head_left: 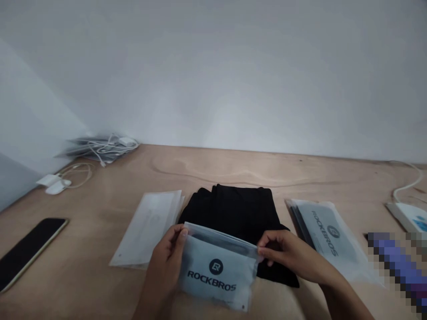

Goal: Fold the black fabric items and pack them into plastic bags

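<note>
A frosted zip bag (216,291) printed ROCKBROS hangs between my two hands, close to me over the table. Its top edge is pinched at the left corner by my left hand (170,251), and my right hand (283,251) grips the right end of that edge. Something dark shows faintly through the plastic near the top; I cannot make out what it is. Behind the bag lies a black folded cloth (236,204), partly hidden by the bag and my right hand. To its left rests a stack of pale frosted bags (150,222).
Filled ROCKBROS bags (320,226) lie to the right of the cloth. A phone (31,249) is at the left edge, with white chargers and cables (60,182) behind it. A white device with a cord (410,215) sits far right. A wall (233,80) bounds the wooden table (180,164).
</note>
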The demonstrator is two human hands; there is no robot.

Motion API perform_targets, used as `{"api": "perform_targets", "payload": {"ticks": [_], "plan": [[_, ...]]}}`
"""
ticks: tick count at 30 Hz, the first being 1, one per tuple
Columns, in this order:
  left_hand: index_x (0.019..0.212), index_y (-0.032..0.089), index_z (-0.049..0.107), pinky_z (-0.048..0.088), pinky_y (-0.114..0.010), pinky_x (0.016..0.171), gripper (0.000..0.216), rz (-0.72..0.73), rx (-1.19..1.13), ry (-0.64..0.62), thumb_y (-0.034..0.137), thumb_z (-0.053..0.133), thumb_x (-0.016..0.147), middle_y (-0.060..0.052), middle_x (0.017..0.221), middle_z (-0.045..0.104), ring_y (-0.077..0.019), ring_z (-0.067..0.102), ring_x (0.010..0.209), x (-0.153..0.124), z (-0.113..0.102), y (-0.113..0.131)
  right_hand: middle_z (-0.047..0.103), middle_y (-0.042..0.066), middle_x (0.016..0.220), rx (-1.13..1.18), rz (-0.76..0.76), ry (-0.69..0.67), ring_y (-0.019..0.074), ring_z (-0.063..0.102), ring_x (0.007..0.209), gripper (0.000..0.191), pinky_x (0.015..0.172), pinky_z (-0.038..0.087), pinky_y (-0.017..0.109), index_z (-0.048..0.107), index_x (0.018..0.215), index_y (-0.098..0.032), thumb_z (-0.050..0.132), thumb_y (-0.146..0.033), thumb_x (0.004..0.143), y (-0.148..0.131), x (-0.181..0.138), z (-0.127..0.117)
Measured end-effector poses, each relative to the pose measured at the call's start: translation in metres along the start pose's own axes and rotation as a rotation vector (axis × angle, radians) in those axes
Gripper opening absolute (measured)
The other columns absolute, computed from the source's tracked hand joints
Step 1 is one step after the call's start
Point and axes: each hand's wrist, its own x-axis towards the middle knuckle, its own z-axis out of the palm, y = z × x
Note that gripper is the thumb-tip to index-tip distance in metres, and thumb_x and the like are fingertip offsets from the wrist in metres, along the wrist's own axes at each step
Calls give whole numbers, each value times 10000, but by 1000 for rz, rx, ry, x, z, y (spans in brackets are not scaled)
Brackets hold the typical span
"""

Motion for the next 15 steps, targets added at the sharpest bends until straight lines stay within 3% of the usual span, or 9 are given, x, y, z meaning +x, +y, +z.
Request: {"api": "perform_targets", "payload": {"ticks": [4, 9, 13, 15], "plan": [[843, 228, 651, 509, -312, 683, 383, 52, 5, -9, 599, 556, 847, -2, 689, 623, -231, 601, 694, 1, -2, -2, 744, 43, 877, 30, -67, 15, 186, 665, 808, 341, 764, 527, 311, 750, 939, -204, 678, -537, 917, -2, 1, -3], [883, 220, 657, 486, -278, 617, 363, 67, -38, -72, 570, 561, 884, -6, 722, 646, -211, 598, 680, -1, 5, -3, 723, 28, 864, 50, -139, 87, 177, 634, 790, 382, 756, 507, 316, 743, 1129, -240, 563, -547, 988, -9, 6, -2], [885, 217, 657, 460, -249, 559, 346, 110, -89, -161, 533, 527, 936, 19, 674, 578, -176, 552, 611, -8, 15, 4, 688, 23, 995, -95, -206, -54, 176, 608, 843, 283, 720, 471, 292, 756, 1143, -292, 629, -470, 964, -22, 10, 3], [896, 221, 659, 460, -246, 547, 330, 140, -81, -216, 509, 511, 959, 21, 675, 575, -171, 551, 600, -13, 19, 8, 678, 15, 1025, -181, -206, -120, 171, 598, 839, 331, 720, 457, 286, 730, 1214, -311, 698, -451, 916, -29, 12, 9]]}}
